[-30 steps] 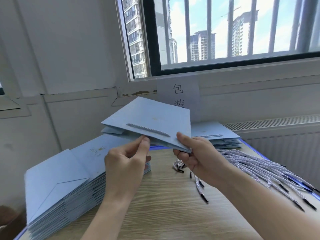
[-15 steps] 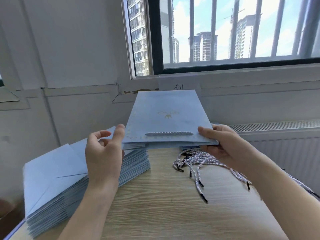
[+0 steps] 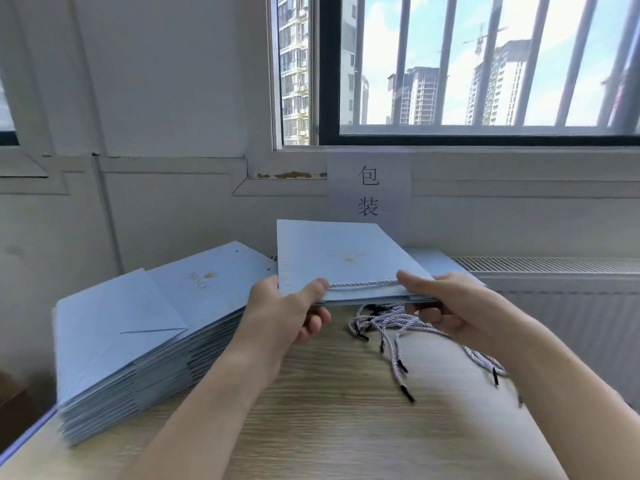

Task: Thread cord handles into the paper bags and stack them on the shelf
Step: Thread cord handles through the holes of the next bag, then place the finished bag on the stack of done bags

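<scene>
1. Head view: pinched the paper bag (image 3: 346, 261) at its near edge with left hand (image 3: 284, 313) and right hand (image 3: 446, 306), thumbs on top, either side of the threaded cord handle (image 3: 363, 283); held it above the table (image 3: 346, 427), over loose cords (image 3: 391, 327), beside the stack of bags (image 3: 138, 327).
2. Needed next, likely: level carry, square set-down, cord left flat.

Held bag (image 3: 346, 261) was at 12 o'clock, above the table (image 3: 346, 427). Left hand (image 3: 284, 317) gripped its near edge at 11, right hand (image 3: 450, 306) at 1, w/ the cord handle (image 3: 362, 283) btw them. Stack of bags (image 3: 138, 334) sat on the table at 9. Loose cords (image 3: 391, 327) lay at 2, under the right hand. Sign (image 3: 369, 188) was on the wall behind the bag.
</scene>
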Available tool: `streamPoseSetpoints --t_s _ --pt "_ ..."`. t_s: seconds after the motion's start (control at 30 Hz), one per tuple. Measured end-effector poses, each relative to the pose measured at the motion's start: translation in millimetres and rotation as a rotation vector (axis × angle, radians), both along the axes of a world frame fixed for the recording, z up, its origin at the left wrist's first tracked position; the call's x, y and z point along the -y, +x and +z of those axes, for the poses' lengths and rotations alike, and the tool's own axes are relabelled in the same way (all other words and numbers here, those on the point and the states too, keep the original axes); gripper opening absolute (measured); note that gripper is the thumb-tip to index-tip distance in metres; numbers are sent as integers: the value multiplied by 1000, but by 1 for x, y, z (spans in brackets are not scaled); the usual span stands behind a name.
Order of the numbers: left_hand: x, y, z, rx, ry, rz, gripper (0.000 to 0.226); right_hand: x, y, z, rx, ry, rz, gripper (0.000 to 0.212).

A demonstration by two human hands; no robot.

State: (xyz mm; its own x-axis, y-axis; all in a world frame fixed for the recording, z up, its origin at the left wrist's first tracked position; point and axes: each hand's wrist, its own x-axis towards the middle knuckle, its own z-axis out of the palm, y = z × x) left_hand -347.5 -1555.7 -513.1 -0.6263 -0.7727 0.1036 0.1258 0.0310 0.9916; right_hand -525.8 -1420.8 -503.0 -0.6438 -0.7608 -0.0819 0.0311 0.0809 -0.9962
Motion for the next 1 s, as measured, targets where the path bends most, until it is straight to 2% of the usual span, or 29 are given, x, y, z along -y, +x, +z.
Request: streamPoseSetpoints --t_s 0.23,0.47,0.63,0.87,1.0 --pt "6 -7 -6 45 -12 -3 25 8 0 -5 72 -53 -47 11" --pt "6 -5 3 -79 157 -56 11 -5 -3 7 179 -85 37 12" --pt "0 -11 3 -134 186 -129 5 -7 -13 8 238 -189 -21 9" --pt "5 -50 25 -20 124 -135 15 -16 -44 19 187 -203 -261 9" --pt "6 -99 34 3 182 -171 4 -23 -74 31 49 -125 -432 14"
